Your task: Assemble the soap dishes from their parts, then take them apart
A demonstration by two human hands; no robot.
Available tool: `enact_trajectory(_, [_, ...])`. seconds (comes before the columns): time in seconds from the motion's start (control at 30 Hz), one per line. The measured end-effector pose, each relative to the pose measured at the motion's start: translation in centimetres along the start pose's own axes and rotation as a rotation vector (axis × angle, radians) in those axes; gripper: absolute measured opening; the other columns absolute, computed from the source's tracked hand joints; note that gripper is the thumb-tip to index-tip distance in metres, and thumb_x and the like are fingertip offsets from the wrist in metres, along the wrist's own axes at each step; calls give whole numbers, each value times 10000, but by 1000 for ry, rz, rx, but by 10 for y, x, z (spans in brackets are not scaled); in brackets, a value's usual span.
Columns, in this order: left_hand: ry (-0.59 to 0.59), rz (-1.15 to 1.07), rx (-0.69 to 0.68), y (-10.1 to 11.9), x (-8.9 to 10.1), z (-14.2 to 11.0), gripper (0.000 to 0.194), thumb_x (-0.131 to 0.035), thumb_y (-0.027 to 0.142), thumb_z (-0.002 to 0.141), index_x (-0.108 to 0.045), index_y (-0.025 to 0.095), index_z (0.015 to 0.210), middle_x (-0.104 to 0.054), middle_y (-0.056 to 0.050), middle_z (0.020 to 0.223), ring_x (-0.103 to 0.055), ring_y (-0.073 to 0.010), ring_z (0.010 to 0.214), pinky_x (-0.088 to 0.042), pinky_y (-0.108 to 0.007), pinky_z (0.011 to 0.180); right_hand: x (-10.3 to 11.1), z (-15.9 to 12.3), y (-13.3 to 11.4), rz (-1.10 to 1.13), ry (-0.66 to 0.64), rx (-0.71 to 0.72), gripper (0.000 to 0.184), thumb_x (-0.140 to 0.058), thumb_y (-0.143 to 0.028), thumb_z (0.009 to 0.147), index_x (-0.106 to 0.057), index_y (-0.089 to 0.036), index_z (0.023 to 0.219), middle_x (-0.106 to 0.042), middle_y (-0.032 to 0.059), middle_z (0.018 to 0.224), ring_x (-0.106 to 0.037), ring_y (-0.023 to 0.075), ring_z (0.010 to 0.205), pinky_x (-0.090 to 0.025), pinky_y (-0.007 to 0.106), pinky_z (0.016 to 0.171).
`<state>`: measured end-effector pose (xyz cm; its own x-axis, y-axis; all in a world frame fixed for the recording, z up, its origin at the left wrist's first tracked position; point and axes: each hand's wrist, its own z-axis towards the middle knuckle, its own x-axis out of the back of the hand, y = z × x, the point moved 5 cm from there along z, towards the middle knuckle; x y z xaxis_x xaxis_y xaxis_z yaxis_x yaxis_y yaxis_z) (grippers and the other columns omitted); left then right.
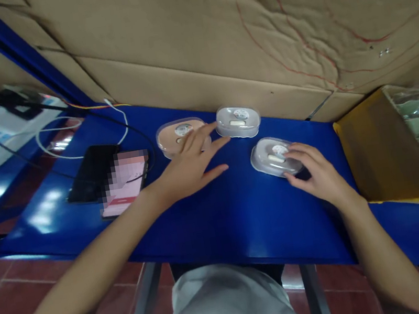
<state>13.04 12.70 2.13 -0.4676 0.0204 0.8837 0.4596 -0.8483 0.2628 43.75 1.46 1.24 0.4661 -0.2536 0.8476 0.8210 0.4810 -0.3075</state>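
Note:
Three rounded oval plastic boxes with see-through lids and stickers lie on the blue table. My left hand (185, 169), fingers spread and palm down, lies over the peach box (167, 138) and hides its front right part. Its fingertips reach toward a grey box (238, 122) near the cardboard wall. My right hand (317, 171) grips the right end of another grey box (269, 157), thumb at its front edge and fingers on its lid. This box sits at a slant on the table.
A black phone-like device (93, 172) and a phone with a lit pink screen (126, 186) lie at left, among cables (125, 125). A cardboard carton (383, 150) with plastic-wrapped pieces stands at right. Behind the table rises a cardboard wall (175, 40).

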Motion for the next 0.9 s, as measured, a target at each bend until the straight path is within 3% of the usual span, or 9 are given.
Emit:
enact_trajectory(0.1, [13, 45, 130, -27, 12, 3, 670, -618, 452, 1066, -429, 169, 1643, -359, -273, 1697, -363, -457, 1591, -334, -674, 1260, 11, -5, 24, -70, 27, -68, 517, -767, -345, 958, -617, -306, 1451, -663, 153, 1450, -643, 401, 1370, -542, 613, 1176])
enact_trajectory(0.17, [2, 61, 211, -44, 12, -1, 738, -631, 482, 1050, -390, 149, 1664, -361, -291, 1683, -381, -486, 1570, -355, -683, 1238, 16, -6, 31, -123, 43, -86, 522, -755, -335, 967, -612, -290, 1467, -661, 183, 1465, -634, 437, 1377, -505, 650, 1191])
enact_trajectory(0.23, [3, 85, 273, -59, 11, -8, 760, -637, 501, 1042, -380, 159, 1671, -348, -291, 1687, -383, -514, 1558, -348, -715, 1222, 17, -2, 27, -160, 52, -71, 530, -735, -321, 985, -598, -275, 1494, -646, 206, 1496, -608, 468, 1402, -444, 706, 1215])
enact_trajectory(0.33, [19, 80, 302, -75, 11, -18, 760, -633, 536, 1043, -375, 194, 1670, -318, -265, 1712, -362, -510, 1566, -328, -725, 1231, 8, 17, 6, -168, 34, -13, 518, -712, -333, 1008, -592, -288, 1510, -646, 167, 1517, -606, 425, 1423, -463, 665, 1224])
enact_trajectory(0.47, [-22, 14, 294, -88, 12, -23, 755, -618, 522, 1051, -337, 216, 1681, -341, -213, 1711, -344, -421, 1600, -340, -619, 1283, -28, 73, -41, -80, -92, 123, 477, -642, -345, 1060, -577, -261, 1525, -589, 149, 1597, -587, 347, 1463, -514, 596, 1205])
enact_trajectory(0.6, [-26, -14, 267, -94, 13, -24, 646, -623, 484, 1045, -448, 232, 1614, -437, -185, 1660, -405, -387, 1567, -365, -611, 1276, -79, 141, -72, 61, -191, 204, 577, -614, -340, 1070, -478, -243, 1622, -412, 153, 1741, -400, 313, 1611, -363, 572, 1319])
enact_trajectory(0.73, [-18, -37, 215, -88, 13, -24, 622, -690, 496, 1016, -530, 214, 1547, -481, -197, 1633, -438, -382, 1550, -400, -594, 1261, -119, 179, -69, 132, -268, 144, 792, -680, -425, 1033, -320, -244, 1714, -263, 157, 1806, -228, 350, 1676, -269, 627, 1341])
enact_trajectory(0.9, [-29, -28, 192, -83, 13, -25, 676, -748, 475, 994, -522, 186, 1563, -479, -217, 1642, -448, -383, 1548, -406, -577, 1265, -134, 181, -61, 161, -312, 144, 805, -667, -443, 1044, -274, -307, 1732, -352, 131, 1776, -287, 338, 1660, -228, 667, 1338])
